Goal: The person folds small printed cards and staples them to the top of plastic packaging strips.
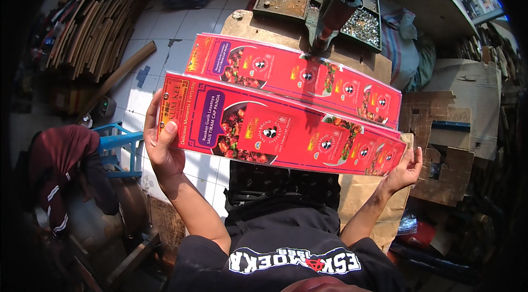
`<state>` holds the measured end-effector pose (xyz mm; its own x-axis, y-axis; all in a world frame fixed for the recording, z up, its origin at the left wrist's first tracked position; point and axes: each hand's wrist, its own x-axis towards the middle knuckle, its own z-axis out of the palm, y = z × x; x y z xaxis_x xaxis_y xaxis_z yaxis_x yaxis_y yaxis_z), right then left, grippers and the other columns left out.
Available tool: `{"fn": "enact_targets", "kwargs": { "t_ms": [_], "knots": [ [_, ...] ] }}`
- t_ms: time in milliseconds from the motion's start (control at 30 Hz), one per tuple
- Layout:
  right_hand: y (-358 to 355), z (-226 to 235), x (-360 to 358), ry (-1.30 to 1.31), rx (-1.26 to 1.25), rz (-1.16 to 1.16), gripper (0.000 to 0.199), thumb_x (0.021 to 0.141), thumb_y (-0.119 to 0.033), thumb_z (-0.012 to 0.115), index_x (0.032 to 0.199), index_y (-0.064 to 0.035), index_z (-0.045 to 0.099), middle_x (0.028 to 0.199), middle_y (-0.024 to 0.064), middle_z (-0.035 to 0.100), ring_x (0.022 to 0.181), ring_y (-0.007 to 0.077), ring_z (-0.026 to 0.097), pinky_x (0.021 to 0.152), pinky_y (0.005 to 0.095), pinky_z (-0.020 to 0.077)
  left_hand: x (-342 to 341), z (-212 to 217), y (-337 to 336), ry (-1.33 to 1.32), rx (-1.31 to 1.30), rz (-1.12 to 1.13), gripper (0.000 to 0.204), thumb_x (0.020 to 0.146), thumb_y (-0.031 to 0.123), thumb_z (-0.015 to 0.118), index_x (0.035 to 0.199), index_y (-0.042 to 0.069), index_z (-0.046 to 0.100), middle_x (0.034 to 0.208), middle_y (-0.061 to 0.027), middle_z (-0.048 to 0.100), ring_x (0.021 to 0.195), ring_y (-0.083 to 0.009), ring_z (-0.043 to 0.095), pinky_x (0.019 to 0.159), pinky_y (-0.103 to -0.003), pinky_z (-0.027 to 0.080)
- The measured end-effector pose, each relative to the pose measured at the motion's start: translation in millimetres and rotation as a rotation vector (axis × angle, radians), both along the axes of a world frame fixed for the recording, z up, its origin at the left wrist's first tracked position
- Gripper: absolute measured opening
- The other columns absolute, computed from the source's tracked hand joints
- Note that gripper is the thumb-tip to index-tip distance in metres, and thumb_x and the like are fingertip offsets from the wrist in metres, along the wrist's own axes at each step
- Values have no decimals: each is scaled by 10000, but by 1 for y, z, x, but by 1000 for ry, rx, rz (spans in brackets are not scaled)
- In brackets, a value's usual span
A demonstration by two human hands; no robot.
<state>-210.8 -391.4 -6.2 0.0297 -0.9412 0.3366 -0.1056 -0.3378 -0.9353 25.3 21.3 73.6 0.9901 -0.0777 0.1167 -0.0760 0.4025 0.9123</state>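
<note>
Two hands, left hand [162, 143] and right hand [406, 169], grip a stack of red cartons [280, 132] endwise.

I see both forearms rising from the lower edge, spread apart and angled outward. My left hand [160, 141] is raised, thumb forward, fingers curled in a grip. My right hand [406, 170] sits lower, palm up, fingers bent back in support.

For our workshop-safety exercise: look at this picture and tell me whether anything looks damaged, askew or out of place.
The white floor tiles are chipped, with dark patches showing. A wooden plank lies slanted across them. The cardboard at the right is torn and ragged. The red printed sheets held by the left hand and right hand look intact.
</note>
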Motion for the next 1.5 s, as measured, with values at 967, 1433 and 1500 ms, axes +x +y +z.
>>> {"fn": "enact_targets", "kwargs": {
  "t_ms": [967, 1433, 1500],
  "knots": [
    [126, 43, 143, 267, -610, 752, 397, 787, 78, 681, 1174, -6, 658, 685, 73, 533, 575, 192, 494, 531, 310, 421, -19, -55, -143, 104, 138, -619, 426, 881, 48, 626, 1284, -70, 554, 1163, -148, 661, 1069, -174, 621, 954, -311, 483],
    [123, 37, 147, 235, -660, 752, 378, 783, 72, 691, 1148, -27, 679, 665, 55, 487, 569, 181, 470, 527, 303, 409, -19, -53, -145, 87, 147, -575, 376, 877, 32, 624, 1237, -66, 575, 1091, -135, 683, 1006, -140, 633, 897, -287, 509],
    [123, 36, 147, 232, -675, 755, 386, 779, 74, 693, 1151, -29, 679, 664, 53, 481, 568, 180, 467, 527, 304, 409, -18, -53, -144, 75, 165, -570, 375, 873, 20, 619, 1236, -64, 577, 1087, -133, 684, 1003, -138, 632, 895, -285, 511]
  ]
}}
